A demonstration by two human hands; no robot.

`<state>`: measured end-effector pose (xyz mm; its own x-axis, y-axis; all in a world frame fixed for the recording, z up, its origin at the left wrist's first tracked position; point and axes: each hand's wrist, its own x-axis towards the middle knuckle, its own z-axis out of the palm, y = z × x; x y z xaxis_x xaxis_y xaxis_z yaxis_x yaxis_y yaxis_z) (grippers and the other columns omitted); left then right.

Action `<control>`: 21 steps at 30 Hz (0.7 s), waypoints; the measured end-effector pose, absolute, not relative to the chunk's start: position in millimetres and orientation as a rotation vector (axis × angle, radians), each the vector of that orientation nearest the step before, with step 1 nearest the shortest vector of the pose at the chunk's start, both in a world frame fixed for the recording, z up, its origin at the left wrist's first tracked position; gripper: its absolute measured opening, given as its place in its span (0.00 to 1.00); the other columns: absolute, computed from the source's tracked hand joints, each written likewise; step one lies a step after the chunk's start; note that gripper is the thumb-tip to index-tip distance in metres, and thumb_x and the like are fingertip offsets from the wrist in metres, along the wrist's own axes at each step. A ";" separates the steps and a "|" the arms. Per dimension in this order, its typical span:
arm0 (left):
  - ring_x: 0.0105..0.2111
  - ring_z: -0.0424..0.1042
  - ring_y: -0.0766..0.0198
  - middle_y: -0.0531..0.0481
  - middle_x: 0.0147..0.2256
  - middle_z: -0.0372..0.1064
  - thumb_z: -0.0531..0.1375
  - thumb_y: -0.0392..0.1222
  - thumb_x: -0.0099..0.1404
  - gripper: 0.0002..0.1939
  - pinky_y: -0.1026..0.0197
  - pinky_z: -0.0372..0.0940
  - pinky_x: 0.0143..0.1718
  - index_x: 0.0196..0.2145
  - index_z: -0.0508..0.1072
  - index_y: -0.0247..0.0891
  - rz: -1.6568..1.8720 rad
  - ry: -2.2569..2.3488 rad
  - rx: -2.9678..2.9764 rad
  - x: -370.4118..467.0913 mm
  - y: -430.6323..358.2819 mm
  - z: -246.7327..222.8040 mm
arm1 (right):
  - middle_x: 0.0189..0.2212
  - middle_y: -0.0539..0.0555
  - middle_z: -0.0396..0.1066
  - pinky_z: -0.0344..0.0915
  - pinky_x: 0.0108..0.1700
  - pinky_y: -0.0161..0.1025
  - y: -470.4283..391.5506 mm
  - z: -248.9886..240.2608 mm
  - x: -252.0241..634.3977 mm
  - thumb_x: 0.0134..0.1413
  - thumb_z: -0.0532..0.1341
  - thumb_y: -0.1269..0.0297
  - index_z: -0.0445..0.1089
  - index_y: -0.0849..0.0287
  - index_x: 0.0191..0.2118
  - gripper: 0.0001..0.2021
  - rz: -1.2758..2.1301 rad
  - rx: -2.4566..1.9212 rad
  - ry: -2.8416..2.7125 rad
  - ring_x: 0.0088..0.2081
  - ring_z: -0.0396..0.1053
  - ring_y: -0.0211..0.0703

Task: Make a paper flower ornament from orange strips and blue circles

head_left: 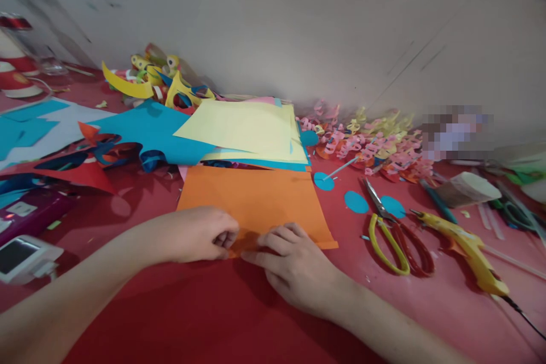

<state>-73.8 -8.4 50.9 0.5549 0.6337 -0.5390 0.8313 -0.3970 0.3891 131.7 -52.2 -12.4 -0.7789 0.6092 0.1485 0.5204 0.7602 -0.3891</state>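
Observation:
An orange sheet of paper (256, 193) lies flat on the red table in front of me. Its near edge looks folded over in a narrow strip, which shows at the right corner. My left hand (200, 233) is curled at the near left part of this edge, thumb and fingertips closed on the paper. Beside it, my right hand (294, 267) rests with its fingers stretched over the same edge, pressing it down. The two hands are a small gap apart. The exact grip of the left fingertips is partly hidden.
Behind lie stacked yellow sheets (247, 125) and cut blue paper (157, 125). To the right are scissors (390, 233), a yellow glue gun (469, 244), blue paper circles (356, 202) and curled pink paper pieces (350, 142). A white device (28, 259) sits at left. A wall (298, 23) closes the back.

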 end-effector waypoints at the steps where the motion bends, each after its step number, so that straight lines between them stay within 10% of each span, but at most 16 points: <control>1: 0.22 0.63 0.67 0.53 0.25 0.67 0.54 0.37 0.54 0.03 0.66 0.50 0.20 0.26 0.68 0.39 -0.407 1.175 2.157 -74.3 -8.2 50.4 | 0.43 0.51 0.67 0.54 0.44 0.43 -52.9 -11.7 131.3 0.57 0.51 0.70 0.62 0.48 0.53 0.19 0.489 -0.887 -2.694 0.42 0.59 0.43; 21: 0.22 0.66 0.66 0.53 0.24 0.70 0.55 0.39 0.54 0.05 0.67 0.55 0.21 0.26 0.71 0.39 -0.501 1.057 2.134 -96.6 2.9 54.1 | 0.38 0.51 0.66 0.51 0.40 0.44 -53.8 -8.7 118.0 0.59 0.50 0.64 0.61 0.44 0.54 0.18 0.407 -0.925 -2.725 0.39 0.56 0.45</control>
